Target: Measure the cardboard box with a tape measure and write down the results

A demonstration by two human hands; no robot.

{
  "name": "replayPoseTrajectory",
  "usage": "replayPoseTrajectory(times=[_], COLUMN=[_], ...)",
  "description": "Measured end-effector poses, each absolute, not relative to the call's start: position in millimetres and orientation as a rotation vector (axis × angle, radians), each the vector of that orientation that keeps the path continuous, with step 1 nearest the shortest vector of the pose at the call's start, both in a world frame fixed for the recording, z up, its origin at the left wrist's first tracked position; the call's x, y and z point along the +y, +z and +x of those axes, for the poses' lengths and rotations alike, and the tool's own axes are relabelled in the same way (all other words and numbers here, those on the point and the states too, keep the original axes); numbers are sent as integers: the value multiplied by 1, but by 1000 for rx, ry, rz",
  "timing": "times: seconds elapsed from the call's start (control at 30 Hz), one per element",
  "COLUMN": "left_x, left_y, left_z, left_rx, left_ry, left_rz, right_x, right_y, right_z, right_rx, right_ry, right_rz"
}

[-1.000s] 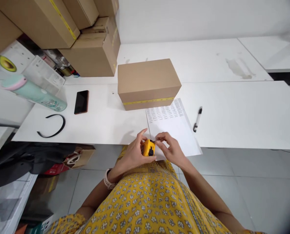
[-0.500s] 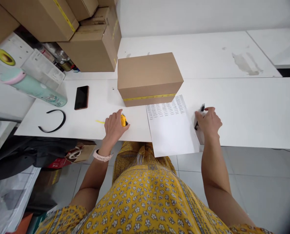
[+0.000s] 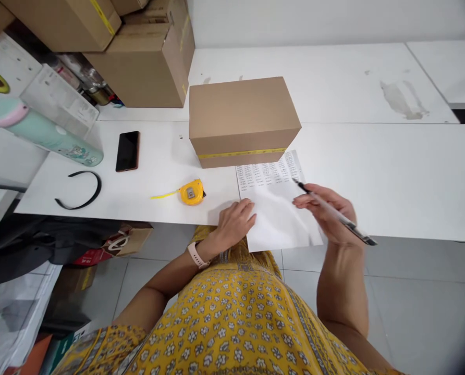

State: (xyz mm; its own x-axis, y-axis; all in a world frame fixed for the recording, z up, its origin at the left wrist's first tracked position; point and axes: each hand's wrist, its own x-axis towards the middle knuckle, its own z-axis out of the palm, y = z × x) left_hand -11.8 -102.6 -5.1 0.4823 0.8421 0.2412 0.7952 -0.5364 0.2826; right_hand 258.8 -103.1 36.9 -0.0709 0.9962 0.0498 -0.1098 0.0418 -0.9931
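My right hand (image 3: 332,211) holds a pen (image 3: 340,216) above the right side of a paper sheet (image 3: 275,219), its tip pointing up and left. Rows of small handwriting cover the sheet's upper part, and its lower edge hangs over the table's front. On the left edge of the paper rests my left hand (image 3: 236,221), holding nothing, its fingers loosely bent and somewhat apart. A yellow tape measure (image 3: 192,192) lies left of that hand with a short length of tape out. Behind the sheet stands a closed cardboard box (image 3: 244,112), covering the paper's top edge.
To the left on the white table (image 3: 373,177) lie a phone (image 3: 127,151) and a black headband (image 3: 95,195). A mint green bottle (image 3: 56,136) lies or leans near them. Stacked cardboard boxes (image 3: 150,73) stand at the back left.
My left hand has let go of the tape measure and moved right onto the paper. My right hand has lifted the pen from the table and brought it over the sheet.
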Motion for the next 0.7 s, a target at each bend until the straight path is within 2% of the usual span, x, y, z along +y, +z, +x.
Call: replayPoseTrajectory(times=[0.13,0.2,0.4,0.7], left_x=[-106,-104,-99,-92], left_y=[-8,-6,-7,-7], left_z=[13,15,15,12], left_rx=[1524,1525,1558,1501], left_ry=[118,29,16,48], left_rz=[2569,2565,2582,2543], right_x=[-87,-72,-38,-37], right_y=[17,6,-17,-32], right_z=[206,185,153,157], right_rx=[-1146,-1027,-955,-1210], right_ry=[1250,1187,1345,916], right_rz=[-1126,-1174,-1167,-1393])
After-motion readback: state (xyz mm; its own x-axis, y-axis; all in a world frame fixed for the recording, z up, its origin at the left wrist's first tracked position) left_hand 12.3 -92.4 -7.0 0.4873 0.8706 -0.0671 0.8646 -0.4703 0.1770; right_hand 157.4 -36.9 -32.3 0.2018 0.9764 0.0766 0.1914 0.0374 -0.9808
